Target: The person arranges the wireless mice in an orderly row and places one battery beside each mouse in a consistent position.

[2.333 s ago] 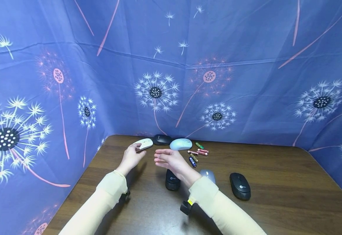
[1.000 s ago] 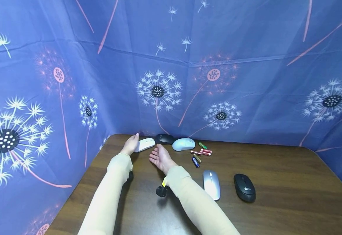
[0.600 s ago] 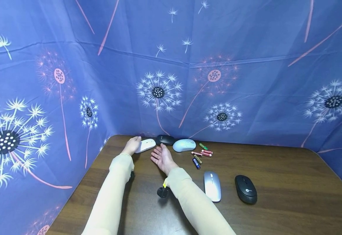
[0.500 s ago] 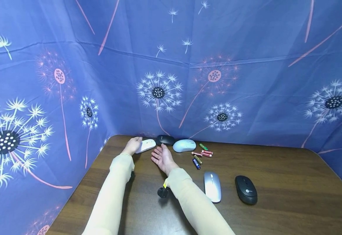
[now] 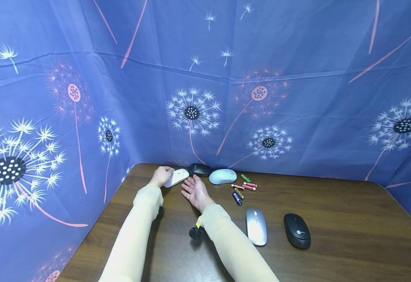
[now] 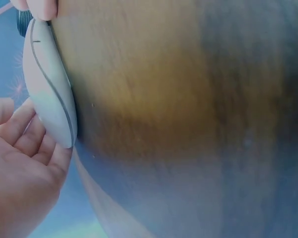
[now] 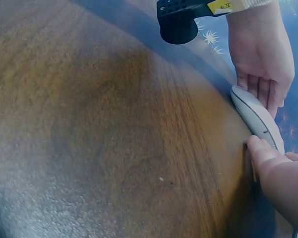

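No text is legible, including the nearer black mouse's (image 5: 296,224) logo (image 5: 300,232).

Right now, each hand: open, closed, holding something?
Left hand: open, fingers against the white mouse.
Right hand: open, beside that mouse; contact can't be told.

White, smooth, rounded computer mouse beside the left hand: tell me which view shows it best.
The left wrist view: the white, smooth, rounded computer mouse looks largest there, nearly whole and side-on. The head view shows it small, its left end against the left hand. The right wrist view shows it near the edge, partly behind the right hand.
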Action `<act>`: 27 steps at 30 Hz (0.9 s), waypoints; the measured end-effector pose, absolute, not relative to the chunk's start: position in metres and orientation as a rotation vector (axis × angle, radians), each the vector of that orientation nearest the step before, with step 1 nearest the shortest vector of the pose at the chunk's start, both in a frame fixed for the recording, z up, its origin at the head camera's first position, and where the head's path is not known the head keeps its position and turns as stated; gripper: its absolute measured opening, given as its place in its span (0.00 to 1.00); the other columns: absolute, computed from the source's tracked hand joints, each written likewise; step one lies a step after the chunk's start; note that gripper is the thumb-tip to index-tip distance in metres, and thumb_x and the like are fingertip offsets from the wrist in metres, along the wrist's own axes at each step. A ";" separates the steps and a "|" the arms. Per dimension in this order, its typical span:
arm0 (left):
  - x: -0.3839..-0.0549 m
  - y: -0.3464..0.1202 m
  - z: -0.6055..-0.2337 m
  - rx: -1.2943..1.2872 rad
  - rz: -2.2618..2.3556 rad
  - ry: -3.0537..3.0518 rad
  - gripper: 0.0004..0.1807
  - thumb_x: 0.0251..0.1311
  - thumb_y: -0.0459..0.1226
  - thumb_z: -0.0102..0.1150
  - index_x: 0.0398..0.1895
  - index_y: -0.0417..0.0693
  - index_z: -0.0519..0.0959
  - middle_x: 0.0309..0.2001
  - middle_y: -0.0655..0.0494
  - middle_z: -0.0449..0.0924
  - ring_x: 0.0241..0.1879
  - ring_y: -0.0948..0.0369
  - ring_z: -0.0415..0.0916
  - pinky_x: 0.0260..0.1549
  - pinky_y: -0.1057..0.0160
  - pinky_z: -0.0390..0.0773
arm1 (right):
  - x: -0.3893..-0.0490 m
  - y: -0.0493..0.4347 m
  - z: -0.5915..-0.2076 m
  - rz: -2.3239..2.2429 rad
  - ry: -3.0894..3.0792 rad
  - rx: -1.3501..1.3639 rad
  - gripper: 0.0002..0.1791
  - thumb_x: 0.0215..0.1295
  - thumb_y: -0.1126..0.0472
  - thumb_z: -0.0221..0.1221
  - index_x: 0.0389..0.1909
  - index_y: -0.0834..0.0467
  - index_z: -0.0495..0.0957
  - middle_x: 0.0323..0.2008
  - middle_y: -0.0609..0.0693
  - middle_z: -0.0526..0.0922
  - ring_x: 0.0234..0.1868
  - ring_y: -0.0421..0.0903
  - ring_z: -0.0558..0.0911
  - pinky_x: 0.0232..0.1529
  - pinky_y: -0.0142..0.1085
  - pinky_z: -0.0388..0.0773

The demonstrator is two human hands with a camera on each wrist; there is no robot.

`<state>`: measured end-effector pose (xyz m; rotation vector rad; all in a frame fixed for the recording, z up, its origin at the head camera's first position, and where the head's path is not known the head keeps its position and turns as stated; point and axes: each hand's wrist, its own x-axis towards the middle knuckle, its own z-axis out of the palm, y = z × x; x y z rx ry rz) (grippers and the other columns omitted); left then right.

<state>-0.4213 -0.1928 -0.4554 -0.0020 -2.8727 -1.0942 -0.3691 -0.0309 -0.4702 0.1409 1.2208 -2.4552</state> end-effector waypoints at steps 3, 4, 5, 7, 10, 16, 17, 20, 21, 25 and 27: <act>-0.420 -0.193 -0.455 0.005 -1.115 -2.871 0.19 0.66 0.39 0.45 0.47 0.33 0.79 0.48 0.37 0.79 0.47 0.47 0.76 0.47 0.53 0.75 | -0.368 -0.031 -0.470 -2.439 1.230 0.105 0.33 0.76 0.50 0.29 0.71 0.69 0.45 0.72 0.65 0.49 0.71 0.60 0.54 0.70 0.51 0.53; -0.420 -0.194 -0.456 0.006 -1.119 -2.870 0.19 0.66 0.39 0.46 0.46 0.33 0.80 0.47 0.37 0.80 0.46 0.48 0.76 0.45 0.54 0.76 | -0.368 -0.031 -0.470 -2.436 1.234 0.102 0.33 0.76 0.50 0.29 0.71 0.69 0.45 0.72 0.64 0.49 0.71 0.59 0.54 0.70 0.51 0.53; -0.420 -0.194 -0.456 0.010 -1.120 -2.869 0.19 0.66 0.39 0.46 0.45 0.33 0.80 0.46 0.37 0.80 0.45 0.48 0.77 0.44 0.55 0.76 | -0.369 -0.030 -0.470 -2.434 1.235 0.099 0.33 0.76 0.50 0.29 0.71 0.69 0.45 0.72 0.64 0.49 0.71 0.59 0.54 0.70 0.51 0.53; -0.421 -0.196 -0.456 0.029 -1.138 -2.864 0.18 0.65 0.38 0.47 0.43 0.32 0.81 0.45 0.37 0.81 0.44 0.48 0.77 0.43 0.55 0.77 | -0.368 -0.030 -0.470 -2.435 1.241 0.092 0.33 0.76 0.50 0.29 0.71 0.69 0.44 0.72 0.64 0.49 0.71 0.59 0.54 0.70 0.51 0.53; -0.421 -0.198 -0.456 0.072 -1.159 -2.862 0.17 0.64 0.38 0.49 0.41 0.33 0.82 0.45 0.39 0.82 0.46 0.47 0.77 0.42 0.58 0.76 | -0.368 -0.030 -0.471 -2.437 1.241 0.078 0.32 0.76 0.51 0.28 0.71 0.69 0.43 0.72 0.64 0.48 0.71 0.59 0.54 0.70 0.50 0.53; -0.418 -0.198 -0.455 0.169 -1.401 -2.824 0.15 0.61 0.35 0.53 0.42 0.31 0.81 0.33 0.44 0.81 0.33 0.57 0.76 0.30 0.67 0.77 | -0.367 -0.031 -0.470 -2.464 1.247 0.075 0.32 0.76 0.52 0.28 0.71 0.71 0.42 0.72 0.65 0.48 0.71 0.62 0.54 0.69 0.50 0.54; -0.417 -0.198 -0.455 0.183 -1.470 -2.810 0.15 0.61 0.34 0.53 0.43 0.30 0.80 0.31 0.46 0.80 0.31 0.59 0.75 0.28 0.67 0.78 | -0.367 -0.031 -0.470 -2.472 1.242 0.081 0.32 0.76 0.52 0.28 0.71 0.71 0.43 0.72 0.65 0.48 0.71 0.62 0.54 0.69 0.50 0.55; -0.413 -0.198 -0.456 0.221 -1.638 -2.764 0.15 0.62 0.32 0.51 0.45 0.27 0.78 0.28 0.50 0.77 0.27 0.63 0.73 0.26 0.67 0.79 | -0.367 -0.031 -0.469 -2.487 1.223 0.095 0.31 0.76 0.53 0.29 0.70 0.71 0.43 0.72 0.66 0.49 0.70 0.63 0.54 0.69 0.51 0.55; -0.411 -0.198 -0.456 0.231 -1.688 -2.749 0.15 0.62 0.31 0.51 0.45 0.26 0.77 0.28 0.51 0.77 0.27 0.63 0.73 0.26 0.66 0.79 | -0.367 -0.030 -0.469 -2.490 1.225 0.092 0.31 0.76 0.54 0.29 0.70 0.71 0.44 0.71 0.66 0.49 0.70 0.63 0.54 0.69 0.51 0.56; -0.405 -0.200 -0.457 0.263 -1.822 -2.694 0.15 0.62 0.30 0.51 0.47 0.25 0.76 0.29 0.51 0.79 0.26 0.64 0.74 0.26 0.67 0.79 | -0.367 -0.030 -0.468 -2.484 1.248 0.098 0.30 0.75 0.56 0.30 0.70 0.71 0.45 0.70 0.67 0.51 0.69 0.64 0.56 0.68 0.52 0.58; -0.403 -0.202 -0.457 0.255 -1.865 -2.675 0.15 0.62 0.29 0.52 0.48 0.25 0.75 0.29 0.51 0.80 0.26 0.64 0.75 0.26 0.67 0.79 | -0.366 -0.030 -0.467 -2.474 1.272 0.099 0.29 0.75 0.58 0.31 0.70 0.71 0.46 0.70 0.67 0.52 0.69 0.63 0.57 0.67 0.51 0.59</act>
